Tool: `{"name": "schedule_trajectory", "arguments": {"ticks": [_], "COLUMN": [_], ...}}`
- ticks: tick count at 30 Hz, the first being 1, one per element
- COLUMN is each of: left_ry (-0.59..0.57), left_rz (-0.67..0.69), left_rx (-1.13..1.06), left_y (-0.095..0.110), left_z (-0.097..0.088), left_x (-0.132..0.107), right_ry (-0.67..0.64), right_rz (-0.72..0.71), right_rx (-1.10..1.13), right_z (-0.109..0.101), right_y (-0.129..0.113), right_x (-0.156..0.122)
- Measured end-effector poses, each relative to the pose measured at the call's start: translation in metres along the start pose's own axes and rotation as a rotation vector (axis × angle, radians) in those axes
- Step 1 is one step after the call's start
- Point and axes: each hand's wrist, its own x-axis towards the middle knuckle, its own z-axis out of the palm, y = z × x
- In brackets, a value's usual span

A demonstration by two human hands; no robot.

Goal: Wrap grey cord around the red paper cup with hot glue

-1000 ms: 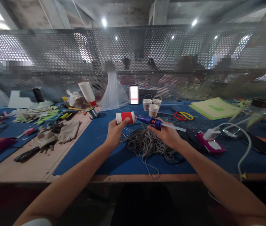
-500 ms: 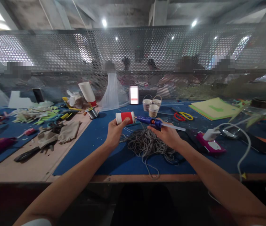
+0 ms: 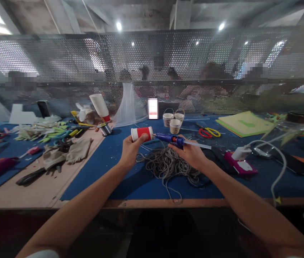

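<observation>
My left hand (image 3: 130, 149) is closed round a red and white paper cup (image 3: 138, 134), which lies on its side in the air with its base toward the right. In my right hand (image 3: 190, 150) is a blue hot glue gun (image 3: 168, 138), a clear glue stick (image 3: 199, 144) jutting from its back. The gun's nozzle points left, at or very near the right end of the cup; whether they touch I cannot tell. Below both hands a tangled heap of grey cord (image 3: 172, 165) lies on the blue mat (image 3: 98, 179).
Small handled cups (image 3: 175, 126) stand behind the gun. To their right lie red-and-yellow scissors (image 3: 209, 133) and coloured sheets (image 3: 246, 123). A purple power strip (image 3: 240, 167) with a white plug sits at right. Gloves (image 3: 79, 150), a wire spool (image 3: 104, 129) and stacked cups (image 3: 99, 106) are at left.
The cup and my left hand have shifted very slightly left, and the glue gun has followed a little. Both hands keep their hold.
</observation>
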Motion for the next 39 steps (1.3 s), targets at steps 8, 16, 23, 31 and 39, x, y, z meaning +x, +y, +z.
{"name": "schedule_trajectory", "arguments": {"ticks": [8,16,23,31,39], "left_ry": [0.006,0.017,0.024,0.019,0.028], "left_rz": [0.004,0.002,0.003,0.018,0.024], "left_rx": [-0.020,-0.022,-0.047,-0.059,-0.070], "left_y": [0.0018,0.0003,0.0011,0.0000,-0.0014], "left_z": [0.0008,-0.0006,-0.0004,-0.0011,-0.0015], "left_x": [-0.0005,0.0016,0.0013,0.0030,0.0037], "right_ry": [-0.006,-0.025,-0.039,-0.028,-0.044], "right_rz": [0.002,-0.009,-0.007,-0.017,-0.011], "right_rx": [-0.018,-0.008,-0.018,-0.038,-0.040], "right_z": [0.0018,0.0033,0.0034,0.0024,0.0047], "right_y": [0.0004,0.0016,0.0021,0.0010,0.0031], "right_x": [-0.0005,-0.0006,-0.0001,-0.0011,-0.0013]}}
